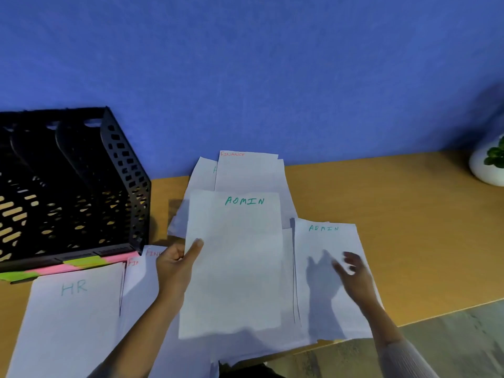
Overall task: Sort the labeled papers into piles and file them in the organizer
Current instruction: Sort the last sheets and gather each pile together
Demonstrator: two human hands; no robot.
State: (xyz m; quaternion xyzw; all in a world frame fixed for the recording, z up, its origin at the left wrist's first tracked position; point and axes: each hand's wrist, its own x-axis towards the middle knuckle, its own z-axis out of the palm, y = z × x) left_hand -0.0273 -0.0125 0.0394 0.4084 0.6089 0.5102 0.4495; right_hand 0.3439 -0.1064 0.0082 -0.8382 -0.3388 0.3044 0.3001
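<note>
My left hand (176,266) pinches the left edge of a white sheet labelled ADMIN (234,268), lifted above the desk. My right hand (353,271) hovers with loose, spread fingers over the ADMIN pile (327,241) at the right. An HR pile (71,317) lies at the near left, with FINANCE sheets (141,271) beside it. An unsorted stack topped by a FINANCE sheet (248,170) lies behind the lifted sheet. The black mesh organizer (81,186) stands at the far left, with its slots open towards me.
Pink and green sticky labels (76,264) run along the organizer's base. A white pot with a green plant (488,167) stands at the far right of the wooden desk (395,203). A blue wall is behind. The desk edge runs at the lower right.
</note>
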